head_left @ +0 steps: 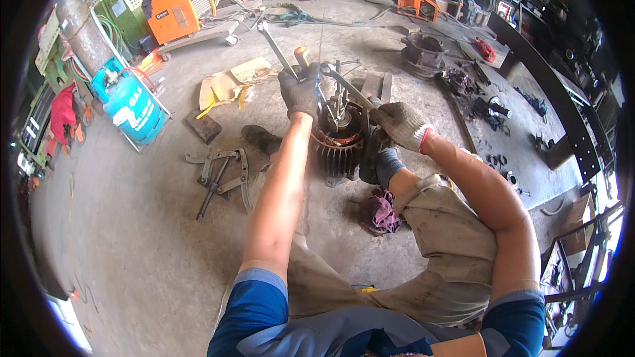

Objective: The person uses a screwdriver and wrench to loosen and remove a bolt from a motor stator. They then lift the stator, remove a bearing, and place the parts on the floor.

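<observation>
A finned electric motor housing (339,157) stands upright on the floor between my feet, its top open to reddish copper windings. A metal gear puller (337,102) rises from the motor's centre. My left hand (301,92), in a dark glove, is closed round a long wrench (278,48) that slants up to the far left. A yellow-orange handle (301,55) sticks up beside those fingers; whether they hold it I cannot tell. My right hand (400,124), in a grey knit glove, grips another wrench (350,90), whose far end reaches the puller's top.
Another jaw puller (218,178) lies on the floor at left, near a torn piece of cardboard (235,82). A blue gas cylinder (132,106) and an orange welding machine (180,10) stand farther left. Greasy parts (463,82) and a long steel beam (549,79) are at right.
</observation>
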The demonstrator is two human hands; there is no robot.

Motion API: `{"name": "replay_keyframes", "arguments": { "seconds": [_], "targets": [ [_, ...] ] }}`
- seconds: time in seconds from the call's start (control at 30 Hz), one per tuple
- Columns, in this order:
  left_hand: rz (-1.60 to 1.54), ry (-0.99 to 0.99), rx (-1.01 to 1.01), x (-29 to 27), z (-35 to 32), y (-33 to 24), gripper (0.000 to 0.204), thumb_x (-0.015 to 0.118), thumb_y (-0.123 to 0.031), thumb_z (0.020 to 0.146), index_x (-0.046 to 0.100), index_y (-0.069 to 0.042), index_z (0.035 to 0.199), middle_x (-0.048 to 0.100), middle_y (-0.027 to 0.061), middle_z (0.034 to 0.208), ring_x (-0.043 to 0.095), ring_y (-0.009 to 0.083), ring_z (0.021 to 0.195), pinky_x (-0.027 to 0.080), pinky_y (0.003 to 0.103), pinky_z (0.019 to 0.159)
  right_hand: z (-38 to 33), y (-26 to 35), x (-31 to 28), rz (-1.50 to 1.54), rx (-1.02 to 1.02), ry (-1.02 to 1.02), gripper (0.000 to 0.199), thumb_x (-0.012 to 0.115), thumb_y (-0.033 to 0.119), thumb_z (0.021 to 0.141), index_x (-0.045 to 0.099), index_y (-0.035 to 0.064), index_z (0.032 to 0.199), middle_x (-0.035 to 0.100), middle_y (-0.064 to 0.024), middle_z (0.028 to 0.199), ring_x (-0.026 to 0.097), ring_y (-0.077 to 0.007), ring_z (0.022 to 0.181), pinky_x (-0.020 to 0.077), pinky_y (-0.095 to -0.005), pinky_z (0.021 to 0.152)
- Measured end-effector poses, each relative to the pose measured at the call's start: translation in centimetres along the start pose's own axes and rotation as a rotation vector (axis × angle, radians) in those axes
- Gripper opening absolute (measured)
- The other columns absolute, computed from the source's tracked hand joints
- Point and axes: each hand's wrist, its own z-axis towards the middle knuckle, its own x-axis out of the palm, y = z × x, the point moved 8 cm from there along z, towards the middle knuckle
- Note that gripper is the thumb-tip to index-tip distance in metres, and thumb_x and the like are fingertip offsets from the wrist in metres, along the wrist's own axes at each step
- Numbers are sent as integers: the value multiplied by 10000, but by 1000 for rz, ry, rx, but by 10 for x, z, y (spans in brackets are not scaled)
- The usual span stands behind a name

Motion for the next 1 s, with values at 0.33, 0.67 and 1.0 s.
{"name": "replay_keyframes", "arguments": {
  "seconds": [0.33, 0.67, 1.0],
  "targets": [
    [77, 46, -13, -4, -10, -5, 416, 829, -242, 843, 475, -59, 963, 622, 44, 740, 489, 101, 483, 387, 286, 425, 1, -2, 4, -37, -38, 6, 379, 536, 323, 1022, 702, -17, 1046, 699, -120, 796, 662, -166, 718, 520, -356, 668],
    [-111, 132, -71, -14, -21, 4, 310, 756, -242, 914, 498, -99, 1010, 669, 45, 754, 470, 92, 430, 364, 269, 380, 1, 6, -11, -492, -234, -95, 388, 550, 398, 1001, 672, 30, 984, 657, -227, 812, 647, -389, 764, 491, -454, 689],
    [-137, 3, 54, -12, -88, -17, 479, 869, -147, 803, 454, -44, 1019, 626, 57, 863, 600, 123, 626, 507, 274, 526, -4, -46, -67, -152, -229, -215, 267, 613, 284, 1013, 646, 19, 996, 564, -52, 656, 530, -131, 599, 447, -317, 588]
  ]
}}
